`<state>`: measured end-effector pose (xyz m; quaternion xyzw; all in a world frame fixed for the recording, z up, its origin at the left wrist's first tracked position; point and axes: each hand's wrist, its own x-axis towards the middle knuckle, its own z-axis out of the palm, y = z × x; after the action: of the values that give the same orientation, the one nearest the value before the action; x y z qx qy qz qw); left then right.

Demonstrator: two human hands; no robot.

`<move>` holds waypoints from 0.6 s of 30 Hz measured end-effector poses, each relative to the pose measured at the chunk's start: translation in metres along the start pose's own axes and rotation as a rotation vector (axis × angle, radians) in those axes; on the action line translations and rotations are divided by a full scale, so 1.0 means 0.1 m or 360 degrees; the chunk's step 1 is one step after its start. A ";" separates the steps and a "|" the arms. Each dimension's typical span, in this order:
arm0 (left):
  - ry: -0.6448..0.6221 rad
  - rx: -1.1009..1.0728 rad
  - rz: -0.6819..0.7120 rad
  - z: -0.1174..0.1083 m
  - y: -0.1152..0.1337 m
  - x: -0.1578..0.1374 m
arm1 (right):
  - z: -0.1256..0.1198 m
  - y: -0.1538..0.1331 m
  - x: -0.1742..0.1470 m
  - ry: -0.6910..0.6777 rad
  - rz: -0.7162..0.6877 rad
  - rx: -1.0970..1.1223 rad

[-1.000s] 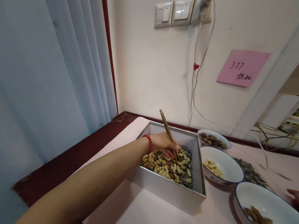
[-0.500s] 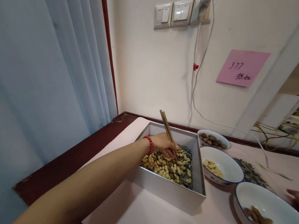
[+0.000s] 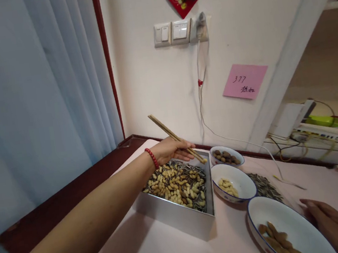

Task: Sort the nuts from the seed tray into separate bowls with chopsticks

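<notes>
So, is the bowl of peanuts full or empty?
Neither, it is partly filled: peanuts lie in the left part of the bowl, and much of its white inside shows bare.

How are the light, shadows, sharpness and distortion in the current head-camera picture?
Head view, bottom: the silvery box casts a soft shadow on the pale sheet; head view, right: the white upright leans steeply, likely wide-angle stretch and tilt; head view, top: the wall plug looks smeared; head view, lower right: the right hand is dimly lit.
</notes>
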<state>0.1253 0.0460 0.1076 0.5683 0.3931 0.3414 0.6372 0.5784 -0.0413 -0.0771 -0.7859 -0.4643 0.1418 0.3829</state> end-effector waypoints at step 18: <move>-0.0011 0.0139 0.0209 0.22 0.08 0.36 | 0.00 0.00 0.01 -0.0089 0.0157 0.0110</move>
<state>0.1614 0.0690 0.1123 0.6213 0.3674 0.3630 0.5893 0.5788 -0.0407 -0.0764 -0.7898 -0.4305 0.1984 0.3893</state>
